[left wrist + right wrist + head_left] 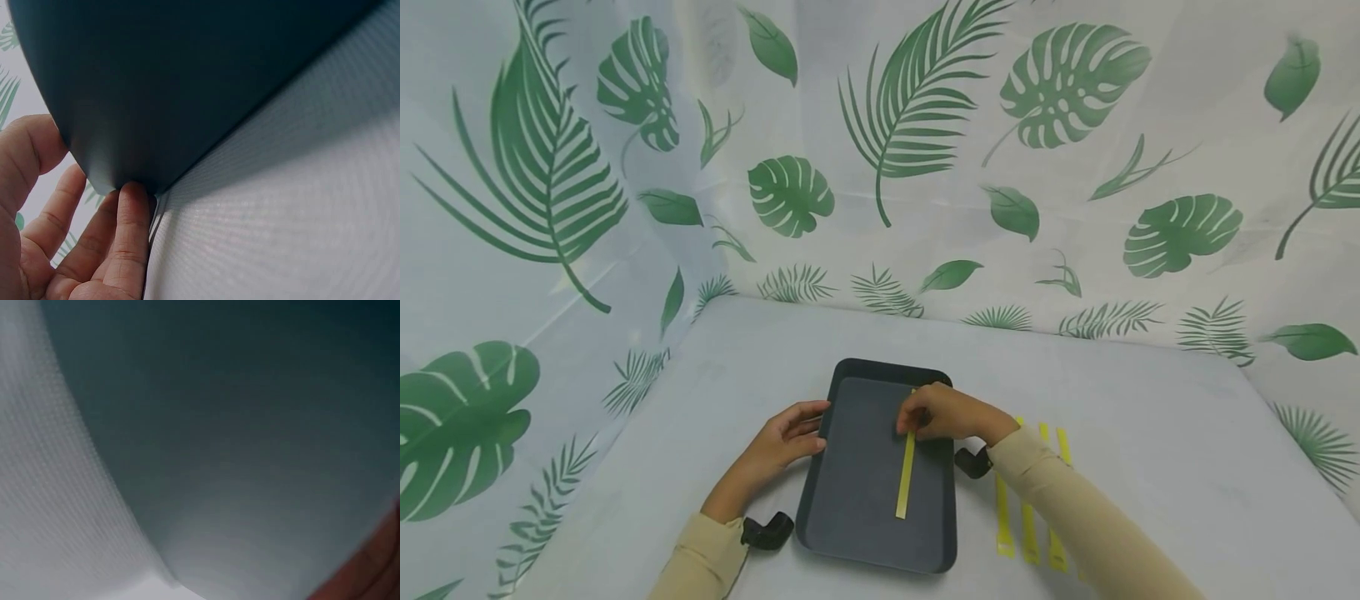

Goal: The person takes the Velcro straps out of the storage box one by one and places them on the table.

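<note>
A dark grey rectangular tray (865,525) lies on the white surface. At its left side, my left hand (782,442) touches the rim with fingertips and thumb. Close up in the left wrist view, the fingers (132,237) rest against the outside of the tray wall (162,94). Over the right part of the tray, my right hand (943,412) pinches a flat yellow strip (906,483), which lies lengthwise in it. The fingertips hide part of the strip. Only the tray wall (237,444) and a sliver of the hand (369,569) show in the right wrist view.
Several more yellow strips (1028,529) lie side by side right of the tray, partly under the right forearm (1075,500). Black wrist cameras (767,532) sit beside the tray on both sides. A leaf-printed curtain (925,250) stands behind and at the left.
</note>
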Action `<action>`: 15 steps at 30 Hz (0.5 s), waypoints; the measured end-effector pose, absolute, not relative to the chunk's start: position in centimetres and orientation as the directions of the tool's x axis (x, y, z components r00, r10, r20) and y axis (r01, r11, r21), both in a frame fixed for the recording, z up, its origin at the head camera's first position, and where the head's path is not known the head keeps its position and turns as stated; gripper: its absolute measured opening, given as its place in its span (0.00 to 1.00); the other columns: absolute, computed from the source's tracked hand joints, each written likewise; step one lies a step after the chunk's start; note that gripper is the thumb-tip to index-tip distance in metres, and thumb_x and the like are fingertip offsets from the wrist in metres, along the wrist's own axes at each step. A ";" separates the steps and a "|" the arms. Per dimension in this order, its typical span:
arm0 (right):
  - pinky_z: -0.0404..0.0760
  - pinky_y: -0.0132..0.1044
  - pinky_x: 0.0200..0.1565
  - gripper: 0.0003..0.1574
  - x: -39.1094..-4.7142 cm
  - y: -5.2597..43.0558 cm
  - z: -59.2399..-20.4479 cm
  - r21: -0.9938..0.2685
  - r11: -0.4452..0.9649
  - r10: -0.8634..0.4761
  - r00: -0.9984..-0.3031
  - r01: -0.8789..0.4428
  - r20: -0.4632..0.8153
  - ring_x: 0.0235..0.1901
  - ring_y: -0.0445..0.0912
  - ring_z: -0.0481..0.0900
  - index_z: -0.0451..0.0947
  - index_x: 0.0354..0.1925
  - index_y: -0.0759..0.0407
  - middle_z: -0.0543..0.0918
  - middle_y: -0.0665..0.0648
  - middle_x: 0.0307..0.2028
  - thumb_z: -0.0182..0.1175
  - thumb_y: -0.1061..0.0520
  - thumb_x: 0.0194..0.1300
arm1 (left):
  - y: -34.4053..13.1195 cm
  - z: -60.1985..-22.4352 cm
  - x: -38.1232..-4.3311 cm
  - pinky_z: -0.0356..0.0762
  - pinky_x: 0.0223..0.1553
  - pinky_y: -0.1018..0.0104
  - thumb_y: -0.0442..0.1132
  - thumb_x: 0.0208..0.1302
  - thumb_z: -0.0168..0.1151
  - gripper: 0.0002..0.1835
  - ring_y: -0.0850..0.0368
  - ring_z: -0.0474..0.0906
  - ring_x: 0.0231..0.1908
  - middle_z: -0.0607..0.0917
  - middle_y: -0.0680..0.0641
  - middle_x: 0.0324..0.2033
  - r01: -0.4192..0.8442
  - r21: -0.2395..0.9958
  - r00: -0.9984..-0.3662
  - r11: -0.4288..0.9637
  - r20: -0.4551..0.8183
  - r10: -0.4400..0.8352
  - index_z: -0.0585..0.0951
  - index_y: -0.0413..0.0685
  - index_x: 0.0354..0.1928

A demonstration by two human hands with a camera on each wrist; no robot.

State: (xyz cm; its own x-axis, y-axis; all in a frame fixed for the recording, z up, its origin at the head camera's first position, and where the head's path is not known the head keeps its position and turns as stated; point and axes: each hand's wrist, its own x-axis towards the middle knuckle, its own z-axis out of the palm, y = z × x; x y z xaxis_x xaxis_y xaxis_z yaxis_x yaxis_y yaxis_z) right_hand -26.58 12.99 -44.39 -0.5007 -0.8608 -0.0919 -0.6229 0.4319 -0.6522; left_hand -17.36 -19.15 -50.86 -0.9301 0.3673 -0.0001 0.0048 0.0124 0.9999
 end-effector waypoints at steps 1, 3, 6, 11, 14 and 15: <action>0.87 0.34 0.48 0.16 -26.5 13.0 -44.5 -0.645 0.432 -0.861 -0.501 -0.630 -0.087 0.43 0.39 0.86 0.90 0.42 0.59 0.90 0.48 0.42 0.71 0.76 0.63 | -19.2 -50.9 -17.4 0.80 0.63 0.67 0.34 0.76 0.67 0.35 0.27 0.64 0.76 0.66 0.26 0.77 0.002 1.000 -0.930 0.010 -0.002 0.368 0.66 0.28 0.78; 0.87 0.34 0.48 0.16 -26.5 12.9 -44.7 -0.634 0.438 -0.859 -0.506 -0.637 -0.085 0.43 0.38 0.87 0.90 0.41 0.58 0.90 0.47 0.42 0.72 0.76 0.62 | -19.2 -50.9 -17.3 0.80 0.63 0.67 0.33 0.76 0.67 0.35 0.27 0.64 0.76 0.66 0.26 0.77 -0.001 1.000 -0.930 0.008 -0.004 0.369 0.66 0.28 0.78; 0.87 0.34 0.48 0.16 -26.3 12.8 -44.8 -0.621 0.447 -0.856 -0.510 -0.644 -0.087 0.42 0.37 0.87 0.89 0.39 0.56 0.89 0.46 0.40 0.72 0.76 0.62 | -19.2 -50.9 -17.4 0.80 0.62 0.67 0.34 0.76 0.67 0.35 0.27 0.64 0.76 0.66 0.26 0.77 0.001 1.000 -0.930 0.012 -0.004 0.368 0.66 0.28 0.78; 0.86 0.33 0.44 0.17 -26.3 12.7 -44.8 -0.608 0.438 -0.862 -0.501 -0.662 -0.075 0.37 0.35 0.83 0.86 0.36 0.56 0.88 0.46 0.36 0.72 0.77 0.61 | -19.2 -50.9 -17.4 0.80 0.62 0.67 0.34 0.76 0.67 0.35 0.27 0.65 0.76 0.66 0.26 0.77 0.007 1.000 -0.932 0.022 -0.002 0.362 0.66 0.28 0.78; 0.84 0.33 0.42 0.18 -26.3 12.6 -44.8 -0.609 0.428 -0.867 -0.494 -0.667 -0.068 0.35 0.34 0.80 0.85 0.34 0.56 0.87 0.46 0.34 0.72 0.77 0.60 | -19.2 -50.9 -17.3 0.80 0.63 0.67 0.35 0.76 0.67 0.35 0.27 0.65 0.76 0.66 0.26 0.77 0.009 1.000 -0.932 0.021 0.001 0.362 0.66 0.28 0.78; 0.84 0.33 0.41 0.18 -26.3 12.6 -44.8 -0.611 0.426 -0.868 -0.493 -0.667 -0.067 0.34 0.34 0.80 0.85 0.34 0.56 0.86 0.46 0.33 0.72 0.77 0.60 | -19.2 -50.9 -17.3 0.80 0.63 0.67 0.35 0.76 0.67 0.35 0.27 0.64 0.76 0.66 0.26 0.77 0.010 1.000 -0.932 0.020 0.002 0.363 0.66 0.28 0.78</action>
State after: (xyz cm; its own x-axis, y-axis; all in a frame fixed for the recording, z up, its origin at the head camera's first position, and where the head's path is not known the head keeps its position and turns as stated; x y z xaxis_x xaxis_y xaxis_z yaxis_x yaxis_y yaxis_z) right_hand -26.28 12.64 -44.85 -0.4927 -0.8676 -0.0670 -0.6670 0.4260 -0.6112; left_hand -17.34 -19.20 -50.90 -0.9317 0.3633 0.0015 0.0096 0.0204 0.9997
